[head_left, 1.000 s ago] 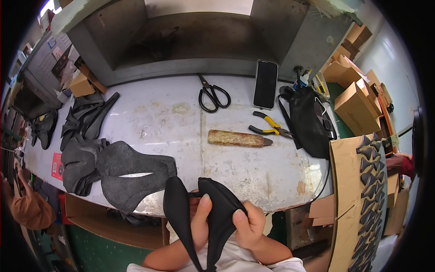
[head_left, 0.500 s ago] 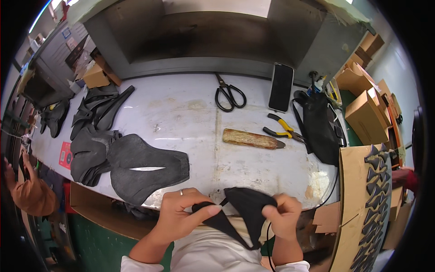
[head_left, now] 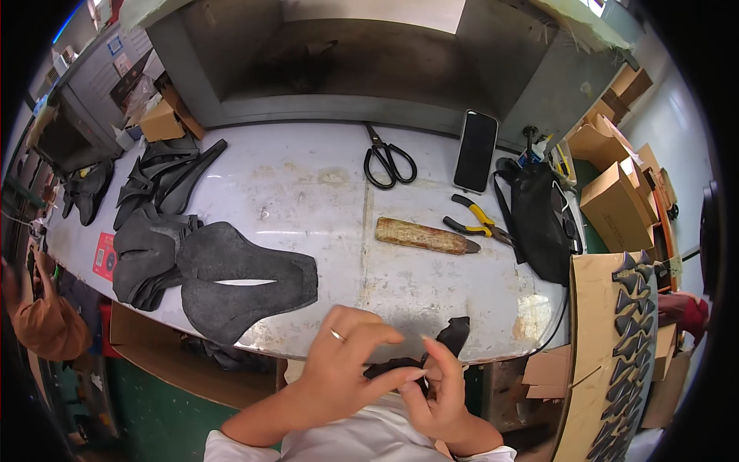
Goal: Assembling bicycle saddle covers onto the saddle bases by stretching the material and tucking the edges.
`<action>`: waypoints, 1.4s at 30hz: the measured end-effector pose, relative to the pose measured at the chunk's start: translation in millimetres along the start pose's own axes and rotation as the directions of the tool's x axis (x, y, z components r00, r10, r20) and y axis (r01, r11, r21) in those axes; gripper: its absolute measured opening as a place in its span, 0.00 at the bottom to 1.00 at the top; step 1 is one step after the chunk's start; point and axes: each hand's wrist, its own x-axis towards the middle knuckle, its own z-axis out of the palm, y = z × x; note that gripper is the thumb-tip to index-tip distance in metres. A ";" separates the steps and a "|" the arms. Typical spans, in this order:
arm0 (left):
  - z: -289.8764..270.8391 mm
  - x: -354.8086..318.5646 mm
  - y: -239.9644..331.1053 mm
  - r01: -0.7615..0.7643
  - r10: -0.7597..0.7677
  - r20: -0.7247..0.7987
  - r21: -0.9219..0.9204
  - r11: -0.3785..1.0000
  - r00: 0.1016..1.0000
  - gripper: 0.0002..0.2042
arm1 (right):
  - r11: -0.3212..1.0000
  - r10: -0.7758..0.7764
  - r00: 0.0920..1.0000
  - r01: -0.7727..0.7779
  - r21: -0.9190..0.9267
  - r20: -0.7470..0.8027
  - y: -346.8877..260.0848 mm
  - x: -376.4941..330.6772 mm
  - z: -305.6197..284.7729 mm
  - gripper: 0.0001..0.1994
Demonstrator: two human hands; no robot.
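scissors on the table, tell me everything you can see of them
The scissors have two large, black loop handles and a short, narrow, dark blade section that looks like metal. The loops are spread apart, while the blades look nearly together. They lie on the pale, stained table, left of the phone, with loops toward the person and blades toward the grey cabinet. Whether the tip touches the cabinet is unclear. No hand touches them.

White table (head_left: pixel 315 204): scissors (head_left: pixel 378 145), phone (head_left: pixel 476 151), pliers (head_left: pixel 483 218), dark grey pieces (head_left: pixel 254 266).
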 end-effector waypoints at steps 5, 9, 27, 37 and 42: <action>-16.5 -7.7 -7.3 0.182 -0.100 0.308 -0.250 0.951 0.946 0.10 | 0.995 -0.084 0.996 0.084 -0.060 0.005 -1.2 5.2 2.8 0.31; -15.2 -12.4 -16.7 0.736 -0.383 0.637 -0.498 0.458 0.670 0.07 | 0.995 -0.095 0.995 0.095 0.013 0.024 7.2 0.0 0.0 0.30; -8.0 -15.8 -14.5 -0.010 0.054 0.317 -0.137 0.991 0.947 0.05 | 0.989 0.045 0.999 -0.042 0.143 -0.016 4.1 6.4 1.7 0.18; 1.2 -28.6 -8.1 0.565 -0.397 0.403 -0.550 0.616 0.825 0.14 | 0.400 0.271 0.905 -0.416 0.817 0.328 -11.2 19.1 -0.3 0.31; -11.8 -20.9 -5.7 0.375 -0.230 0.410 -0.320 0.870 0.882 0.15 | 0.614 0.334 0.925 -0.360 0.703 0.182 -11.0 14.8 2.5 0.30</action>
